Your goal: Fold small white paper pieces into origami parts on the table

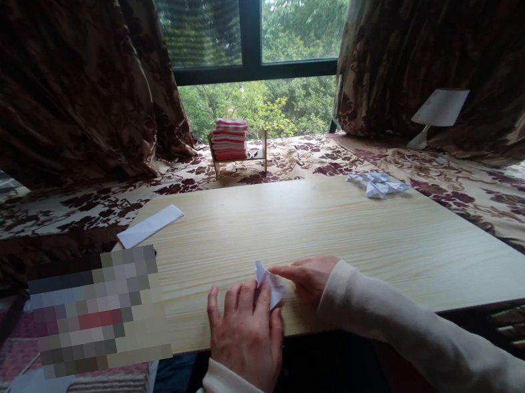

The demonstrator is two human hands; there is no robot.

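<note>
A small piece of folded white paper (273,289) lies near the front edge of the light wooden table (230,243). My left hand (245,328) rests palm down over its left side, holding it against the tabletop between index finger and thumb, the other fingers spread on the wood. From the right, my right hand (315,278) reaches in with its index finger stretched to the paper's upper right edge. The remaining right fingers are curled under and partly hidden, as is the right thumb.
Several folded paper pieces (377,184) lie at the table's far right corner. A flat white paper strip (150,226) is at the far left. Beyond stand a small rack (264,149) with striped cloths (231,140) and a white lamp (440,107). A blurred patch covers the left edge.
</note>
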